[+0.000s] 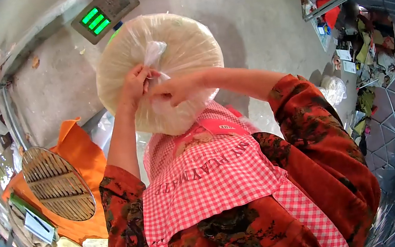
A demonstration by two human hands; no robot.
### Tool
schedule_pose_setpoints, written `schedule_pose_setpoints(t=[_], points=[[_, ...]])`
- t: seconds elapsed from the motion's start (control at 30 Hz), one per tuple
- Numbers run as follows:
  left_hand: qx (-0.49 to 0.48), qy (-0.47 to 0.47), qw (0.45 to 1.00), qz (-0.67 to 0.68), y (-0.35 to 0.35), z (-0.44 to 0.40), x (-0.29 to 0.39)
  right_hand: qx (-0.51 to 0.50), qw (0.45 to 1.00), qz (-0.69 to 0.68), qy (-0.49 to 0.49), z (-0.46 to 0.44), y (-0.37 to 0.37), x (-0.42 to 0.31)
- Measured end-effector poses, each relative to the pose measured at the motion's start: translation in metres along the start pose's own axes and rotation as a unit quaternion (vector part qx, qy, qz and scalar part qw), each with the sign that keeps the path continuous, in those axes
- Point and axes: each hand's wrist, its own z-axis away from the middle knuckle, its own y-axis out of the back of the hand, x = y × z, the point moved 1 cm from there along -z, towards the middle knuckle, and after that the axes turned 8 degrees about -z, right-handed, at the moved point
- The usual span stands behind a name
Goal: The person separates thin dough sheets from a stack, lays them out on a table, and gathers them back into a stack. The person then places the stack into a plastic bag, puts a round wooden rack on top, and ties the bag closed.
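Note:
A large round, pale stack in a clear plastic bag [185,38] sits in front of me, its gathered top [155,53] sticking up near the middle. What exactly lies inside the bag I cannot make out. My left hand [138,85] pinches the twisted plastic just below that tuft. Close beside it, my right hand [176,91] has its fingers curled, with the fingertips at the same bunched plastic. Beyond the bag stands the display of a digital scale [111,6], with three rows of green light. The scale's platform is hidden.
To my left, a round slatted bamboo rack [58,182] rests on orange cloth [82,153]. A notepad with a pen [39,226] lies near it. Cluttered shelving [375,46] stands at the right, and a clear plastic bundle [334,90] is on the concrete floor [264,21].

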Motion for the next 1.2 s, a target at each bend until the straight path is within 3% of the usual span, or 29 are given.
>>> schedule_pose_setpoints(t=[0.07, 0.1, 0.17, 0.27, 0.43, 0.47, 0.53, 0.57, 0.63, 0.73, 0.77, 0.83, 0.87, 0.93, 0.97, 1.0, 1.03, 1.13, 1.2], points=[[0.007, 0.011, 1.0, -0.003, -0.003, 0.006, 0.007, 0.04, 0.988, 0.149, 0.0, 0.002, -0.001, 0.006], [0.013, 0.016, 1.0, -0.004, -0.004, 0.008, 0.008, 0.132, 0.99, 0.049, 0.02, -0.002, 0.0, 0.017], [0.039, 0.01, 0.999, -0.02, -0.01, 0.015, 0.016, 0.306, 0.938, -0.152, 0.06, -0.014, 0.004, 0.043], [0.084, -0.022, 0.995, -0.057, -0.017, 0.029, 0.021, 0.442, 0.849, -0.291, 0.003, -0.019, 0.025, 0.058], [0.117, -0.085, 0.985, -0.094, -0.022, 0.029, -0.01, 0.529, 0.844, -0.062, -0.06, -0.044, 0.035, 0.057], [0.169, -0.176, 0.949, -0.2, -0.026, 0.031, -0.015, 0.539, 0.839, 0.0, -0.074, -0.048, 0.041, 0.055], [0.259, -0.349, 0.811, -0.392, -0.038, 0.037, -0.021, 0.54, 0.836, 0.055, -0.078, -0.052, 0.048, 0.058], [0.245, -0.359, 0.813, -0.387, -0.048, 0.042, -0.012, 0.539, 0.834, 0.083, -0.082, -0.052, 0.051, 0.059], [0.222, -0.375, 0.818, -0.375, -0.064, 0.05, 0.004, 0.516, 0.854, 0.011, -0.066, -0.05, 0.053, 0.061], [0.16, -0.32, 0.853, -0.379, -0.061, 0.026, -0.002, 0.504, 0.851, -0.142, -0.032, -0.048, 0.051, 0.057], [0.155, -0.258, 0.881, -0.366, -0.063, 0.023, 0.0, 0.501, 0.842, -0.2, -0.021, -0.045, 0.047, 0.054], [0.145, -0.131, 0.921, -0.337, -0.063, 0.016, 0.007, 0.548, 0.735, -0.397, 0.035, -0.019, 0.044, 0.032], [0.146, -0.144, 0.911, -0.357, -0.062, 0.016, 0.005, 0.561, 0.665, -0.489, 0.062, -0.009, 0.035, 0.021], [0.154, -0.171, 0.89, -0.394, -0.061, 0.008, -0.004, 0.534, 0.733, -0.408, 0.107, -0.007, 0.011, 0.013], [0.128, -0.236, 0.925, -0.268, -0.062, 0.005, -0.015, 0.52, 0.761, -0.366, 0.128, -0.006, -0.004, 0.012], [0.112, -0.269, 0.938, -0.19, -0.063, 0.003, -0.024, 0.523, 0.821, -0.175, 0.151, -0.012, -0.022, 0.013], [0.108, -0.278, 0.944, -0.142, -0.062, 0.002, -0.028, 0.505, 0.847, 0.024, 0.167, -0.02, -0.035, 0.013], [0.126, -0.235, 0.96, -0.083, -0.054, 0.002, -0.034, 0.433, 0.872, 0.169, 0.154, -0.022, -0.044, -0.013], [0.132, -0.212, 0.967, -0.052, -0.049, 0.001, -0.037, 0.399, 0.891, 0.182, 0.115, -0.017, -0.041, -0.031]])
